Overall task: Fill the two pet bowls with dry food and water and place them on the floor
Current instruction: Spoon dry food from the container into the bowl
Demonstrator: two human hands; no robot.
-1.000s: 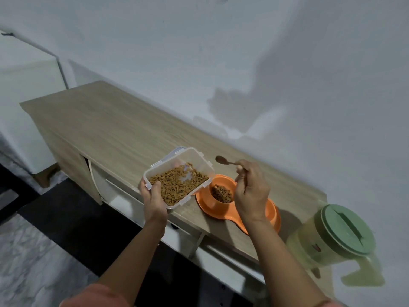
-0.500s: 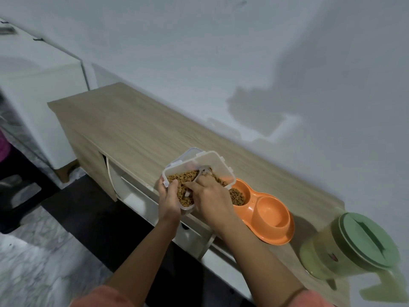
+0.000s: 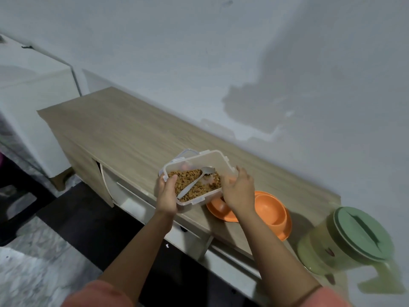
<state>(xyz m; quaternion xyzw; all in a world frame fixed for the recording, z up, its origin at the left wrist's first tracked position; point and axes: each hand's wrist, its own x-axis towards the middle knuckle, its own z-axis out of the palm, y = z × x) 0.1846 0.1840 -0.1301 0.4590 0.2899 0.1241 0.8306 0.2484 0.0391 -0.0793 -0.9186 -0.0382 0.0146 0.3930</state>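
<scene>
A clear plastic container (image 3: 218, 159) of dry food is held above the front edge of the wooden cabinet (image 3: 124, 129). My left hand (image 3: 167, 196) grips its near left corner. A pale spoon (image 3: 194, 183) lies loose in the food. My right hand (image 3: 240, 191) is at the container's right end with fingers loosely spread, holding nothing. The orange double pet bowl (image 3: 273, 210) sits on the cabinet just right of the container. Its right bowl looks dry and bare; its left bowl is mostly hidden by the container and my right hand.
A green lidded pitcher (image 3: 354, 238) stands at the cabinet's right end. The container's clear lid (image 3: 183, 154) lies behind the container. A white unit (image 3: 33, 89) stands to the left. The marble floor (image 3: 33, 262) lies below.
My right hand carried the spoon from above the orange bowl into the container and let it go there. My left hand kept hold of the container. The camera shifted, moving the scene rightward.
</scene>
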